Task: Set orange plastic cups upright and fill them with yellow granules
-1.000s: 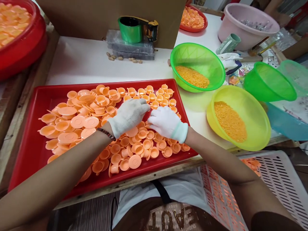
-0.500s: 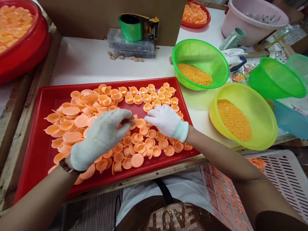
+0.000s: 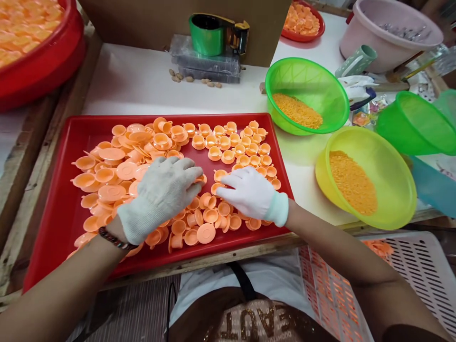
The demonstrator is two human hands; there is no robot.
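A shallow red tray (image 3: 53, 223) holds many small orange toy cups and saucers. Over its middle is my left hand (image 3: 164, 190), in a knitted glove, its fingers curled round an orange toy saucer (image 3: 201, 179) that is mostly hidden. My right hand (image 3: 249, 192), also gloved, is just to the right with fingertips closed at an orange toy cup (image 3: 216, 189). Saucers and cups lie heaped on the left, around a flat saucer (image 3: 111, 193). At the back right, cups sit on saucers in rows, one such cup (image 3: 228, 156) near the bare strip.
Right of the tray stand a green bowl (image 3: 306, 66) and a yellow bowl (image 3: 395, 190), both with small yellow-orange pieces. A tape dispenser (image 3: 208, 35) rests on plastic-wrapped packs behind it. A red tub (image 3: 67, 61) of orange pieces is at left, a white crate (image 3: 423, 266) below right.
The view has shifted a little. My right hand has moved down toward the cups at the front and now meets one. My left hand's fingers have closed more around the orange piece.
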